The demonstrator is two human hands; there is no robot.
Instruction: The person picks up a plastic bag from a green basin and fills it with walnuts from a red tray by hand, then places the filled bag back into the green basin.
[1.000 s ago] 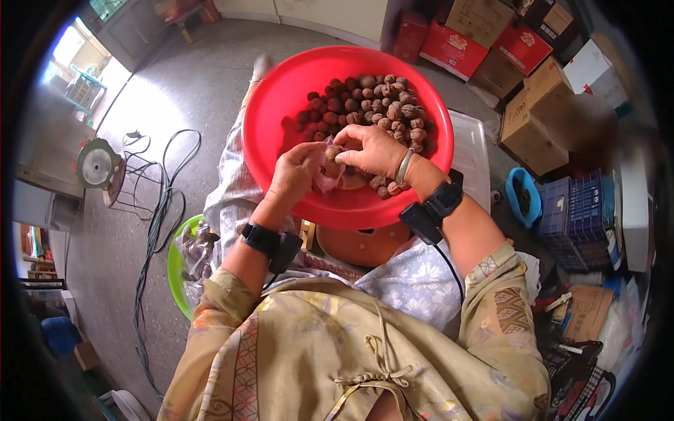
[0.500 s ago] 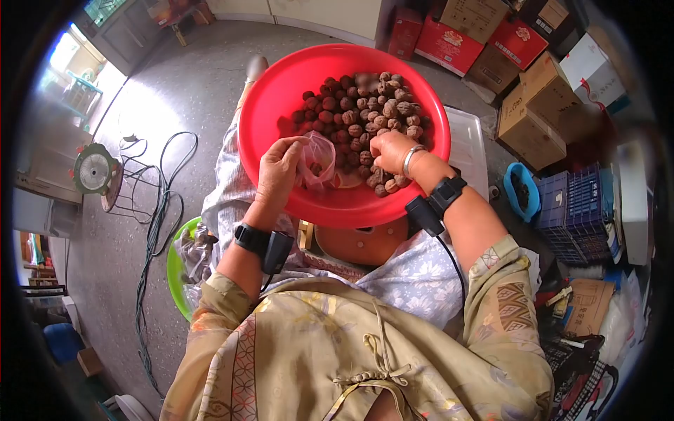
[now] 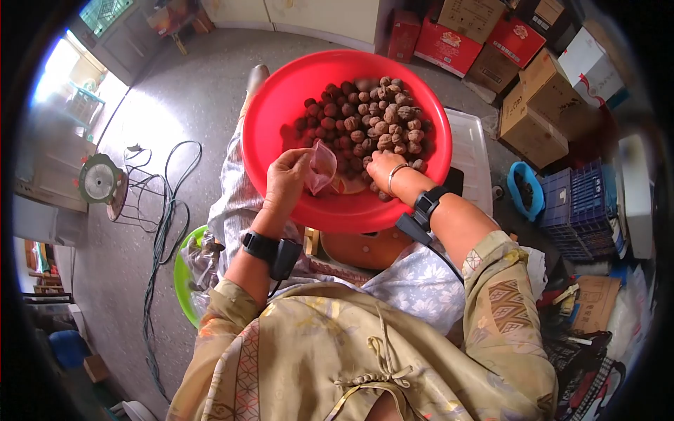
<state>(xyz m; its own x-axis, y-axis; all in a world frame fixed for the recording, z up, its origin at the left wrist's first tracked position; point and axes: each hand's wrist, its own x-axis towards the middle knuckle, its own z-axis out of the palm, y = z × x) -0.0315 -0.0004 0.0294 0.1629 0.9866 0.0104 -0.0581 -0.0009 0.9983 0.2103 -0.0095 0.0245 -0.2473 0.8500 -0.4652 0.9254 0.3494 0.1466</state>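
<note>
A wide red plastic basin (image 3: 270,119) holds a large heap of brown walnuts (image 3: 382,126), piled mostly toward its right half. At the basin's near left, my left hand (image 3: 286,181) pinches the rim of a small pink see-through bag (image 3: 322,167), whose mouth gapes open. Across from it, my right hand (image 3: 390,172) reaches into the near right side of the heap, fingers curled down around a walnut; the fingertips are partly hidden. Both wrists carry black strapped devices.
A green basin (image 3: 184,284) with plastic bags stands at lower left. Beyond it, a dark cable (image 3: 168,203) snakes over the floor near a round fan-like device (image 3: 100,178). Cardboard boxes (image 3: 533,105), a blue basin (image 3: 525,189) and a blue crate (image 3: 576,203) line the right.
The pink bag has tilted, its mouth now more open toward the right hand. My right hand has shifted slightly down and stays at the walnuts. The view has moved a little.
</note>
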